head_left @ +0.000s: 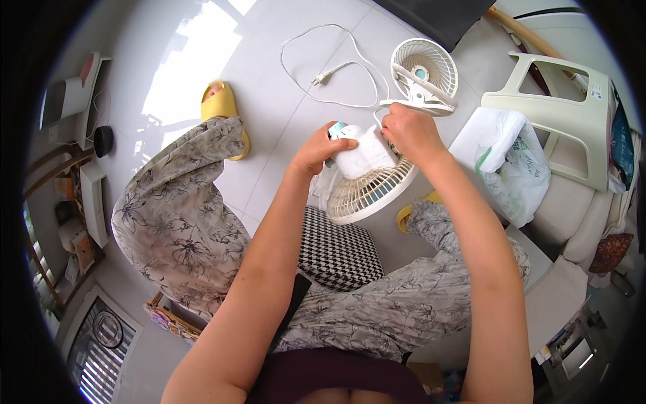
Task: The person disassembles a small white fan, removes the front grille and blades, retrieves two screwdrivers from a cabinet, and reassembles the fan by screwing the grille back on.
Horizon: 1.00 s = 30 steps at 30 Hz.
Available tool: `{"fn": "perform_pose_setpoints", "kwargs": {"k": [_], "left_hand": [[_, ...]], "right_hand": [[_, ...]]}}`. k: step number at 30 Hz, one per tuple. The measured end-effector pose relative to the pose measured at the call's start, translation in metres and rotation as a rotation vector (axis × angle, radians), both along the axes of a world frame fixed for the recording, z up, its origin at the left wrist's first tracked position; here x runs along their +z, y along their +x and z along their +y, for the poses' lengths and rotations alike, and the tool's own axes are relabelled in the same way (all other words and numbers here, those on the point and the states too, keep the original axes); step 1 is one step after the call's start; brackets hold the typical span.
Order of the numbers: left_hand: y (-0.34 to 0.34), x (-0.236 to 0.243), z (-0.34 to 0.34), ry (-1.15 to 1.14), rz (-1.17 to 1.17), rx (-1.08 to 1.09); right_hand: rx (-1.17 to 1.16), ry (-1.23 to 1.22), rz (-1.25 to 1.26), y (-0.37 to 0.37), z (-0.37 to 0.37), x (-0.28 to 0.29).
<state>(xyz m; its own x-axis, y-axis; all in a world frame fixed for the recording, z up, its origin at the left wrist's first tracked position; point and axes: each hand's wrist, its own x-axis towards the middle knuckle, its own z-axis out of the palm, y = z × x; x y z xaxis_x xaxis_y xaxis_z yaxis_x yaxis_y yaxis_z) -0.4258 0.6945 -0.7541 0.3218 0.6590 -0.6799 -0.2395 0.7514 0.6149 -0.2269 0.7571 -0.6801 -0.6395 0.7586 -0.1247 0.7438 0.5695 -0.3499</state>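
A small white fan is between my hands, its round grille tilted down toward me and its motor housing uppermost. My left hand is closed around the left side of the housing, the thumb lying across it. A pale blue part shows beside the fingers. My right hand is closed at the housing's right side, fingertips pointing down; what they pinch is hidden. A whitish cloth or bag shows just left of the grille. Beyond my hands, a second white clip fan stands on the floor.
A white power cord with a plug loops over the tiles. A houndstooth seat is between my legs. At right are a plastic bag and a cream plastic stool. My foot wears a yellow slipper. A black panel is at the back.
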Motion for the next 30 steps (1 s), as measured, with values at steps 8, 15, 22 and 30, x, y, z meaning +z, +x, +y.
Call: {"fn": "perform_pose_setpoints", "kwargs": {"k": [8, 15, 22, 30], "left_hand": [[-0.001, 0.0, 0.0, -0.022, 0.079, -0.044], [-0.001, 0.01, 0.003, -0.076, 0.109, 0.027], [-0.006, 0.01, 0.004, -0.034, 0.104, 0.067], [0.0, 0.004, 0.004, -0.01, 0.188, 0.061]], "right_hand": [[-0.06, -0.03, -0.033, 0.001, 0.002, -0.016], [-0.195, -0.096, 0.121, 0.003, 0.004, -0.013], [-0.291, -0.265, 0.379, 0.007, 0.002, -0.004], [-0.536, -0.766, 0.548, 0.018, 0.0, -0.012]]}}
